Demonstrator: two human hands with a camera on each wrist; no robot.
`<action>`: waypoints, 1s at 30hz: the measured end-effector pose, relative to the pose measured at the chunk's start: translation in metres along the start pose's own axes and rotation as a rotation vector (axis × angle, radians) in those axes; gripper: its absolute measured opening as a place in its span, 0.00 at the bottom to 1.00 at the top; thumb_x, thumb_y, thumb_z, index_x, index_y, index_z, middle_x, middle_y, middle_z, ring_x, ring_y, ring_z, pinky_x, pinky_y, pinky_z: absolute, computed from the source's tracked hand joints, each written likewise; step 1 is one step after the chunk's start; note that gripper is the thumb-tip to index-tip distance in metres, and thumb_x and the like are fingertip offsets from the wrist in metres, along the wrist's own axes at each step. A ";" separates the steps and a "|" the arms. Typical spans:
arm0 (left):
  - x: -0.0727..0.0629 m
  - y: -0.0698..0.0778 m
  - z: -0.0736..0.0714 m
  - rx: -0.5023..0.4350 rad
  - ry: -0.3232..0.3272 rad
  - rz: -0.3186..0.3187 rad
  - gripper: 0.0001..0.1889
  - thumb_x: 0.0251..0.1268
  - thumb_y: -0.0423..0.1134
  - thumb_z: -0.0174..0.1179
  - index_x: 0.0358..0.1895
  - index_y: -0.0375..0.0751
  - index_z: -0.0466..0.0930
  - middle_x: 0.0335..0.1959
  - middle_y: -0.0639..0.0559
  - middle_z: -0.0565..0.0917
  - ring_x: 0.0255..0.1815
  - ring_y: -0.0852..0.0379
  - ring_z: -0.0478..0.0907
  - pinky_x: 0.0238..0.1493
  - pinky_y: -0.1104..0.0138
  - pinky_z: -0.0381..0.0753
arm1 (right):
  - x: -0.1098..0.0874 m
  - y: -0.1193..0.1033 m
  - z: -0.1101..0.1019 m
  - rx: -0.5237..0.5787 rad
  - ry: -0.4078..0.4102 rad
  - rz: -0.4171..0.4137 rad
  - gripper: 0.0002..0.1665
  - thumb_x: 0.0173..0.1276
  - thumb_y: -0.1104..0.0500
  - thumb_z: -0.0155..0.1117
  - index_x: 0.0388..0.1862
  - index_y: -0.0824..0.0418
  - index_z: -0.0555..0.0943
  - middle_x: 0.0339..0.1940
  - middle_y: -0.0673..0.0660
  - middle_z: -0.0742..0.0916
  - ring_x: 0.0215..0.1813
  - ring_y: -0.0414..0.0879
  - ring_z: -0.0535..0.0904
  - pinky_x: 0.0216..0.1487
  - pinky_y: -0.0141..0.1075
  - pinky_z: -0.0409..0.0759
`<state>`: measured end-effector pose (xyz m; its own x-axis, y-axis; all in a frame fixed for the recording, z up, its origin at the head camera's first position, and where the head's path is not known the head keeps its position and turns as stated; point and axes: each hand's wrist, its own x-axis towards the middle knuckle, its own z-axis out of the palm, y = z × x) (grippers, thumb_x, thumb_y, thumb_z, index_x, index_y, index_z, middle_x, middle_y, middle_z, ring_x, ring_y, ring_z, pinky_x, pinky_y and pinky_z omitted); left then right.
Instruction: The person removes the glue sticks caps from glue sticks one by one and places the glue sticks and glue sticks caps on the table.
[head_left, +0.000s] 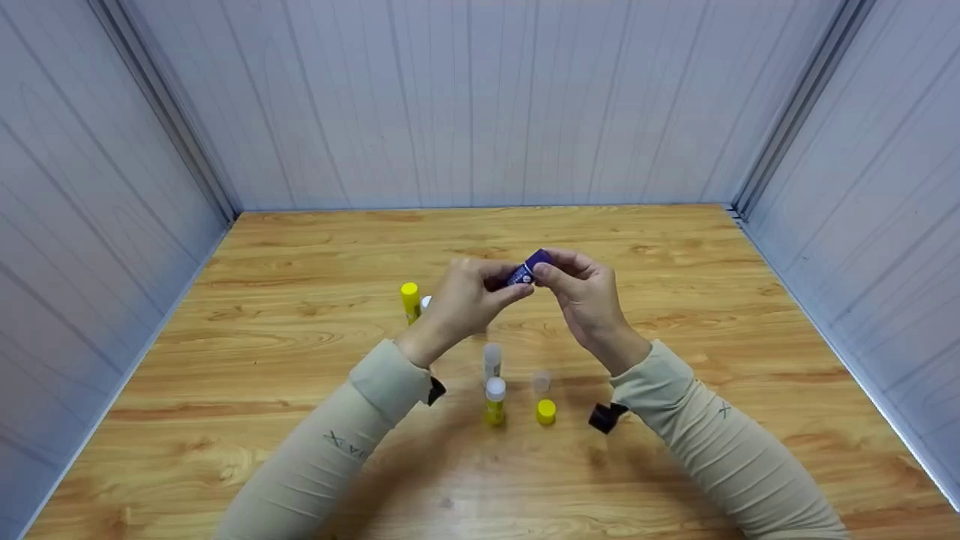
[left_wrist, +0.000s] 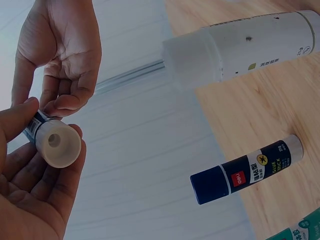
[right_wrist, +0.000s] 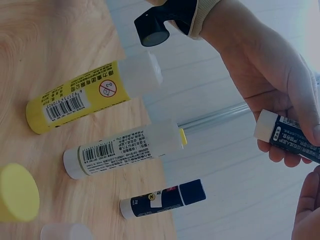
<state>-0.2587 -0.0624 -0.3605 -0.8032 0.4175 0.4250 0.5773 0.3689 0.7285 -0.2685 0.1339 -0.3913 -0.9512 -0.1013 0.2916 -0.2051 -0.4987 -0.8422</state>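
Note:
Above the table, both hands meet on a dark blue glue stick (head_left: pixel 521 277), held tilted. My left hand (head_left: pixel 466 294) grips the body, and its white base (left_wrist: pixel 60 145) faces the left wrist camera. With thumb and fingers, my right hand (head_left: pixel 589 298) pinches the dark blue cap (head_left: pixel 538 259) at the upper end. A pale line shows where cap and body meet. Below the hands stand a white glue stick (right_wrist: pixel 120 150), a yellow glue stick (right_wrist: pixel 82 95) with a translucent cap, and another dark blue glue stick (left_wrist: pixel 245 172).
Right of the standing sticks, a short yellow cap (head_left: pixel 546 412) and a translucent cap (head_left: pixel 541 381) rest on the wooden table (head_left: pixel 300 450). Beyond my left forearm stands a yellow-topped stick (head_left: pixel 410 298). A green-labelled stick (left_wrist: pixel 302 229) shows at the left wrist view's corner. Panel walls (head_left: pixel 480 105) enclose the table.

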 end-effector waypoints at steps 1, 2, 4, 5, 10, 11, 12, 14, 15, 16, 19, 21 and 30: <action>0.000 0.000 0.000 0.003 -0.002 0.002 0.13 0.77 0.38 0.70 0.54 0.32 0.92 0.44 0.41 0.95 0.33 0.60 0.84 0.36 0.73 0.84 | 0.000 0.000 0.000 -0.003 -0.002 -0.002 0.08 0.73 0.73 0.72 0.43 0.62 0.92 0.39 0.56 0.92 0.41 0.43 0.88 0.50 0.31 0.88; 0.000 0.000 -0.001 0.007 -0.003 0.004 0.13 0.77 0.37 0.70 0.54 0.32 0.92 0.44 0.41 0.95 0.32 0.60 0.84 0.36 0.73 0.84 | 0.000 0.000 0.000 -0.006 -0.005 -0.002 0.09 0.73 0.73 0.71 0.43 0.62 0.92 0.39 0.56 0.92 0.41 0.43 0.87 0.50 0.31 0.88; 0.000 0.001 -0.001 0.018 -0.008 0.008 0.13 0.76 0.37 0.70 0.54 0.32 0.92 0.43 0.41 0.95 0.31 0.61 0.83 0.35 0.73 0.83 | 0.000 -0.001 -0.001 -0.010 -0.014 -0.003 0.08 0.73 0.72 0.72 0.43 0.61 0.92 0.39 0.56 0.92 0.41 0.43 0.87 0.49 0.31 0.88; 0.000 0.001 -0.002 0.025 -0.010 0.009 0.13 0.76 0.37 0.70 0.54 0.32 0.92 0.43 0.41 0.95 0.31 0.61 0.82 0.35 0.73 0.83 | 0.000 -0.001 -0.001 -0.012 -0.019 -0.004 0.08 0.73 0.72 0.72 0.43 0.61 0.92 0.39 0.56 0.92 0.41 0.43 0.87 0.50 0.31 0.88; 0.000 0.002 -0.003 0.051 -0.031 0.000 0.13 0.76 0.38 0.71 0.54 0.33 0.92 0.44 0.41 0.95 0.31 0.60 0.83 0.37 0.69 0.87 | -0.003 -0.003 -0.002 -0.025 -0.038 -0.008 0.06 0.72 0.69 0.75 0.44 0.61 0.91 0.40 0.57 0.91 0.42 0.43 0.86 0.50 0.31 0.87; 0.000 0.002 -0.004 0.053 -0.034 -0.003 0.13 0.76 0.38 0.71 0.54 0.33 0.92 0.44 0.41 0.95 0.32 0.59 0.84 0.38 0.68 0.88 | -0.003 -0.003 -0.002 -0.027 -0.040 -0.008 0.06 0.73 0.70 0.74 0.44 0.61 0.91 0.40 0.57 0.91 0.42 0.43 0.86 0.50 0.32 0.87; 0.000 0.002 -0.004 0.054 -0.037 -0.004 0.13 0.75 0.38 0.71 0.54 0.33 0.92 0.44 0.41 0.95 0.32 0.58 0.85 0.39 0.67 0.89 | -0.004 -0.004 -0.002 -0.030 -0.043 -0.008 0.06 0.73 0.70 0.74 0.44 0.61 0.91 0.41 0.57 0.92 0.42 0.43 0.86 0.50 0.32 0.87; 0.000 0.003 -0.004 0.055 -0.046 -0.007 0.13 0.76 0.38 0.71 0.54 0.34 0.92 0.45 0.42 0.95 0.33 0.58 0.86 0.39 0.65 0.90 | -0.005 -0.005 -0.002 -0.034 -0.046 -0.006 0.07 0.73 0.71 0.73 0.44 0.61 0.91 0.40 0.56 0.92 0.42 0.43 0.86 0.50 0.31 0.87; 0.000 0.004 -0.005 0.054 -0.051 -0.010 0.13 0.76 0.38 0.71 0.54 0.34 0.92 0.45 0.42 0.95 0.33 0.58 0.86 0.39 0.65 0.90 | -0.005 -0.005 -0.002 -0.035 -0.046 -0.004 0.08 0.73 0.71 0.72 0.44 0.61 0.91 0.40 0.55 0.92 0.42 0.43 0.87 0.51 0.31 0.87; 0.000 0.005 -0.006 0.054 -0.056 -0.012 0.13 0.76 0.39 0.71 0.55 0.34 0.92 0.45 0.42 0.95 0.33 0.58 0.86 0.39 0.66 0.90 | -0.005 -0.005 -0.002 -0.035 -0.046 -0.002 0.08 0.73 0.72 0.72 0.44 0.61 0.91 0.40 0.55 0.92 0.42 0.43 0.87 0.51 0.31 0.87; 0.000 0.007 -0.007 0.054 -0.066 -0.014 0.14 0.76 0.40 0.71 0.55 0.34 0.92 0.45 0.43 0.95 0.32 0.60 0.85 0.39 0.67 0.89 | -0.006 -0.007 -0.002 -0.035 -0.044 0.004 0.08 0.73 0.72 0.72 0.43 0.61 0.91 0.39 0.55 0.91 0.42 0.43 0.87 0.51 0.31 0.87; 0.000 0.008 -0.008 0.050 -0.071 -0.014 0.14 0.75 0.40 0.72 0.54 0.34 0.93 0.44 0.43 0.95 0.32 0.60 0.84 0.39 0.68 0.89 | -0.006 -0.007 -0.002 -0.036 -0.043 0.009 0.07 0.73 0.71 0.73 0.44 0.61 0.91 0.40 0.55 0.91 0.42 0.43 0.86 0.51 0.31 0.87; -0.002 0.008 -0.012 0.026 -0.106 -0.029 0.13 0.75 0.40 0.72 0.53 0.35 0.93 0.40 0.44 0.94 0.31 0.60 0.83 0.36 0.72 0.85 | -0.007 -0.008 -0.004 -0.032 -0.077 0.017 0.05 0.73 0.68 0.75 0.44 0.60 0.91 0.41 0.54 0.90 0.43 0.43 0.86 0.52 0.31 0.87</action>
<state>-0.2544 -0.0702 -0.3484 -0.8005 0.4912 0.3434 0.5584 0.4034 0.7249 -0.2607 0.1426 -0.3884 -0.9342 -0.1763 0.3100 -0.1973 -0.4687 -0.8610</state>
